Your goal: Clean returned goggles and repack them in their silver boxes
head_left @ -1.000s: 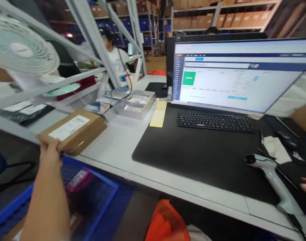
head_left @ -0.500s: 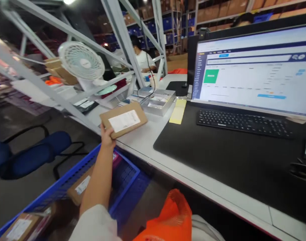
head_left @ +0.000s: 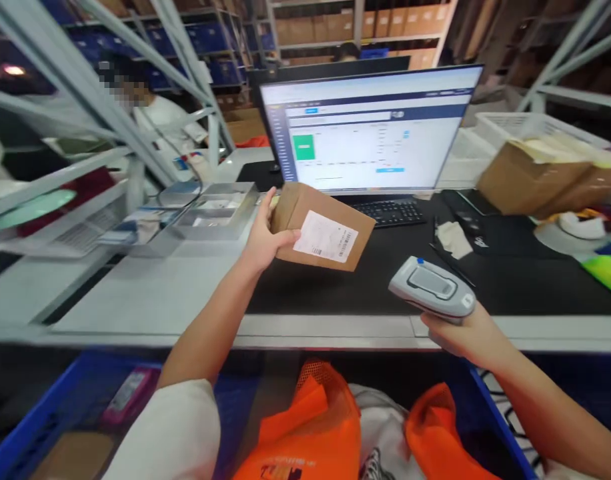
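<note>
My left hand (head_left: 264, 235) grips a brown cardboard box (head_left: 290, 200) by its left end, thumb on the front face. The box is tilted and held above the black desk mat (head_left: 295, 293). A white shipping label (head_left: 326, 237) with barcodes faces me. On the right, my right hand (head_left: 465, 333) is wrapped round the handle of a grey barcode scanner (head_left: 433, 288), whose head points left toward the box with a gap between them. The box partly hides the keyboard (head_left: 393, 213).
Behind the box stands a lit monitor (head_left: 355, 147). A grey divided tray (head_left: 218, 213) is at left, by a metal frame. Cardboard boxes (head_left: 530, 177) stand at right. Below the desk edge, a blue crate (head_left: 60, 393) holds parcels. Another person (head_left: 170, 120) sits beyond the frame.
The view has swung right. My left hand has brought the box from the desk's left edge to in front of the monitor. My right hand with the scanner has come into view.
</note>
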Motion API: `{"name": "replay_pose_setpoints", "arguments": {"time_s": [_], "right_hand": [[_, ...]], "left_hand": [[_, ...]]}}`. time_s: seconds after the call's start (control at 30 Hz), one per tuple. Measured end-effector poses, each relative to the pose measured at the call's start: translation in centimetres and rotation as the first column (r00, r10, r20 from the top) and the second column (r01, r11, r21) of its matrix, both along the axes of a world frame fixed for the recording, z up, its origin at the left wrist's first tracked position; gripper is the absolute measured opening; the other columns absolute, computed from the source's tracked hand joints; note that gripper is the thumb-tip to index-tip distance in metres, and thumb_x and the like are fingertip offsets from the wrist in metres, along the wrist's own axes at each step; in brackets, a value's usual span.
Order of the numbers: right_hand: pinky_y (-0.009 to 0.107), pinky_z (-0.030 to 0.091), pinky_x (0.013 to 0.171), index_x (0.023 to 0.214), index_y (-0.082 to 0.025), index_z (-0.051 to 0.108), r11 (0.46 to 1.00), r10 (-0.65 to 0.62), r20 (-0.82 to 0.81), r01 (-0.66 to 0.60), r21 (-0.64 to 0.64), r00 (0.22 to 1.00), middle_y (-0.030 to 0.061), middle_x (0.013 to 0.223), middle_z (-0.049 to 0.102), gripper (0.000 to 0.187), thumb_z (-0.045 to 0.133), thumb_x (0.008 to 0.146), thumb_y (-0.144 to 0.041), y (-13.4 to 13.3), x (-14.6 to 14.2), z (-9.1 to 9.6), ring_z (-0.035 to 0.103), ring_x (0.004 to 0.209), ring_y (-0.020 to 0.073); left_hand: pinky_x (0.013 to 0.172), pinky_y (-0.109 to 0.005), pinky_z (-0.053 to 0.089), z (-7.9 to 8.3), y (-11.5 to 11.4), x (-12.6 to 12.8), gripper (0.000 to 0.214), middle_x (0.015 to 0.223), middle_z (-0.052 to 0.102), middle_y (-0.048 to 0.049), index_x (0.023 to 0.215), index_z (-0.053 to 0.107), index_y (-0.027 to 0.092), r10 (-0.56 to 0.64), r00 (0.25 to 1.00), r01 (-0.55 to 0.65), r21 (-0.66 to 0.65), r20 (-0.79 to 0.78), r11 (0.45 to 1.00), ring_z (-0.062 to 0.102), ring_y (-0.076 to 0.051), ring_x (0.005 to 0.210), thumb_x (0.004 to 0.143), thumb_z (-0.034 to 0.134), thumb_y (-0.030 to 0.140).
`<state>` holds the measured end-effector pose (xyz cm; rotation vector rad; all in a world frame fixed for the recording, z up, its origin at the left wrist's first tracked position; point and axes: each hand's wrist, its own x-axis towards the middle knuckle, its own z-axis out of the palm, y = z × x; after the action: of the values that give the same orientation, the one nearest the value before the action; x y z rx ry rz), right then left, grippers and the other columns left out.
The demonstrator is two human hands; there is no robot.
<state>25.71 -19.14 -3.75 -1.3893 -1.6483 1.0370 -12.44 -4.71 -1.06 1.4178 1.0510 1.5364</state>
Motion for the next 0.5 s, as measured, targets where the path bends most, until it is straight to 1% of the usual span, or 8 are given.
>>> {"name": "replay_pose_setpoints", "arguments": {"time_s": [0.07,0.13,0.23,0.27,0.33,0.4,0.47,0.5], "right_hand": [[0.041,0.061,0.084,0.114,-0.021,0.075,0.999,-0.026,0.023,0.027,-0.018,0.999,0.0043,0.084,0.074,0.044,0.078,0.075,-0.04,-0.7,0.5,0.7,0.069,0.076,0.0244],[0.04,0.061,0.081,0.112,-0.02,0.075,0.997,-0.079,0.056,0.08,-0.021,0.995,0.0039,0.08,0.073,0.044,0.077,0.074,-0.042,-1.4,1.9,1.0,0.068,0.074,0.0243],[0.038,0.058,0.066,0.093,-0.021,0.074,0.966,-0.236,0.137,0.247,-0.072,0.962,0.0039,0.066,0.067,0.039,0.076,0.071,-0.052,-1.0,5.7,0.5,0.065,0.064,0.0246],[0.038,0.055,0.059,0.085,-0.022,0.071,0.937,-0.309,0.181,0.331,-0.111,0.934,0.0041,0.061,0.065,0.038,0.075,0.069,-0.056,-0.2,7.5,0.1,0.063,0.058,0.024],[0.037,0.048,0.051,0.077,-0.023,0.067,0.813,-0.506,0.284,0.56,-0.161,0.815,0.0082,0.06,0.067,0.039,0.079,0.062,-0.057,2.4,11.4,-1.1,0.061,0.053,0.0242],[0.038,0.044,0.05,0.089,-0.022,0.069,0.712,-0.608,0.264,0.661,-0.237,0.749,0.0152,0.07,0.072,0.043,0.079,0.067,-0.058,5.8,15.6,-2.7,0.065,0.056,0.027],[0.041,0.044,0.052,0.083,-0.021,0.07,0.685,-0.665,0.118,0.665,-0.297,0.738,0.0188,0.078,0.073,0.038,0.075,0.071,-0.057,8.8,19.8,-4.6,0.066,0.056,0.0272],[0.044,0.045,0.055,0.076,-0.021,0.07,0.702,-0.652,0.11,0.652,-0.287,0.75,0.0194,0.078,0.073,0.037,0.072,0.072,-0.058,9.8,21.6,-5.5,0.066,0.057,0.0281]], "left_hand": [[0.111,-0.048,0.046,-1.5,1.2,2.1,0.116,0.129,0.062,-0.009,0.152,0.044,0.026,-0.007,0.997,0.01,-0.04,0.083,0.999,0.06,-0.035,0.124,0.046,0.094,0.022],[0.104,-0.042,0.051,-3.1,1.7,3.1,0.113,0.127,0.063,-0.0083,0.15,0.046,0.028,0.01,0.986,0.004,-0.085,0.166,0.996,0.061,-0.033,0.121,0.046,0.092,0.023],[0.09,-0.034,0.056,-5.3,1.6,3.4,0.105,0.121,0.067,-0.0063,0.145,0.051,0.03,0.071,0.954,-0.021,-0.17,0.291,0.985,0.067,-0.028,0.109,0.048,0.09,0.024],[0.086,-0.031,0.056,-5.9,1.4,3.3,0.099,0.119,0.069,-0.0056,0.142,0.054,0.03,0.094,0.937,-0.025,-0.203,0.337,0.979,0.068,-0.026,0.105,0.05,0.089,0.025],[0.083,-0.03,0.056,-6.9,1.3,3.3,0.082,0.115,0.072,-0.0047,0.133,0.061,0.027,0.139,0.891,-0.016,-0.277,0.432,0.961,0.07,-0.024,0.1,0.055,0.086,0.029],[0.084,-0.031,0.057,-7.4,1.2,3.5,0.061,0.108,0.075,-0.0044,0.12,0.067,0.022,0.209,0.83,0.001,-0.375,0.517,0.927,0.071,-0.023,0.095,0.061,0.081,0.032],[0.081,-0.032,0.058,-7.4,0.9,4.0,0.046,0.1,0.076,-0.0038,0.111,0.07,0.021,0.285,0.77,0.037,-0.486,0.571,0.873,0.071,-0.022,0.09,0.069,0.075,0.036],[0.077,-0.032,0.058,-7.3,0.7,4.3,0.042,0.098,0.077,-0.0031,0.11,0.07,0.021,0.314,0.75,0.062,-0.534,0.582,0.843,0.071,-0.022,0.087,0.071,0.073,0.039]]}}
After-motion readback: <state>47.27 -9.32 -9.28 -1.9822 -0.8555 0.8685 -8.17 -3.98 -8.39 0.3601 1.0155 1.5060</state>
